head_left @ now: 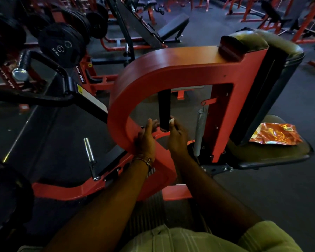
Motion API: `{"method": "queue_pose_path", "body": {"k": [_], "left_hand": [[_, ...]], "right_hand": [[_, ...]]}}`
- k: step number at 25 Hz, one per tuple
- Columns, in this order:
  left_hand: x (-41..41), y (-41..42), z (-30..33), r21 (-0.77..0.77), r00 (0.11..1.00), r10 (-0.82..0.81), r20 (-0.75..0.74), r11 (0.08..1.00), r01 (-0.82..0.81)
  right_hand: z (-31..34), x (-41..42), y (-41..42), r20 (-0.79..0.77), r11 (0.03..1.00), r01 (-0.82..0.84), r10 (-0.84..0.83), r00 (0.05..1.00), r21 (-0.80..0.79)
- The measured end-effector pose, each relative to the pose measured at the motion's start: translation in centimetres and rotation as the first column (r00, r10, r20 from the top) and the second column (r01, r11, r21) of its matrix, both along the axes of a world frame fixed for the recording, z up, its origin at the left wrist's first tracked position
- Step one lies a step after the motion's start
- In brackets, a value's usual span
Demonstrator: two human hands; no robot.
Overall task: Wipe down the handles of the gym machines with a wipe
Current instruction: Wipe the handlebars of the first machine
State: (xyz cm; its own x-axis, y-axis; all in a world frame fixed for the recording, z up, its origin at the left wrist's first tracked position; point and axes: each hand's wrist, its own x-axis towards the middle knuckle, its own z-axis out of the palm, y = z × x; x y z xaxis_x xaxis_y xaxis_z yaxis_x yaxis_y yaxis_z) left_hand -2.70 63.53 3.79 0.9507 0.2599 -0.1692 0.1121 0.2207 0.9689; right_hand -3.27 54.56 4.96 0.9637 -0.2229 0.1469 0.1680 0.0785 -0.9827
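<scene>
Pinched in the right hand (176, 133), a small white wipe (171, 121) presses against the lower end of the black cylindrical handle (164, 110), which hangs inside the smooth, curved red steel frame (135, 84). Left hand (145, 139) rests open-fingered beside the handle. A black weight plate (61, 44) reads "15 KG".

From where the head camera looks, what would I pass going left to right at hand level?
Steel peg → left hand → black handle → wipe pinched by right hand → coil spring → orange packet on the seat pad.
</scene>
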Motion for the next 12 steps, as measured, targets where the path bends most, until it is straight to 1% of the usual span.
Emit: {"method": "queue_pose_path", "body": {"k": [2,3,5,7,8,9,12], "left_hand": [[0.0,0.0,-0.1,0.008,1.000,0.009,0.008,1.000,-0.009],[0.0,0.0,-0.2,0.016,1.000,0.007,0.014,1.000,-0.007],[0.1,0.1,-0.3,0.018,1.000,-0.004,0.020,1.000,0.004],[0.0,0.0,-0.1,0.020,1.000,-0.006,0.023,1.000,0.006],[-0.2,0.0,0.2,0.015,1.000,-0.006,0.024,1.000,0.006],[-0.3,0.0,0.3,0.009,1.000,-0.003,0.023,1.000,0.003],[-0.5,0.0,0.7,-0.004,1.000,-0.014,0.015,1.000,0.014]], "right_hand": [[0.5,0.6,-0.5,-0.159,0.967,-0.101,0.141,0.977,0.235],[1.2,0.9,-0.9,-0.200,0.939,-0.125,0.196,0.960,0.320],[3.2,1.6,-1.3,-0.194,0.908,-0.173,0.261,0.945,0.381],[4.2,2.3,-1.3,-0.175,0.889,-0.234,0.322,0.931,0.393],[4.0,2.5,-1.3,-0.194,0.875,-0.269,0.369,0.909,0.404],[3.7,2.6,-1.1,-0.245,0.858,-0.278,0.408,0.879,0.431],[3.3,2.3,-0.5,-0.409,0.842,-0.155,0.402,0.819,0.517]]}}
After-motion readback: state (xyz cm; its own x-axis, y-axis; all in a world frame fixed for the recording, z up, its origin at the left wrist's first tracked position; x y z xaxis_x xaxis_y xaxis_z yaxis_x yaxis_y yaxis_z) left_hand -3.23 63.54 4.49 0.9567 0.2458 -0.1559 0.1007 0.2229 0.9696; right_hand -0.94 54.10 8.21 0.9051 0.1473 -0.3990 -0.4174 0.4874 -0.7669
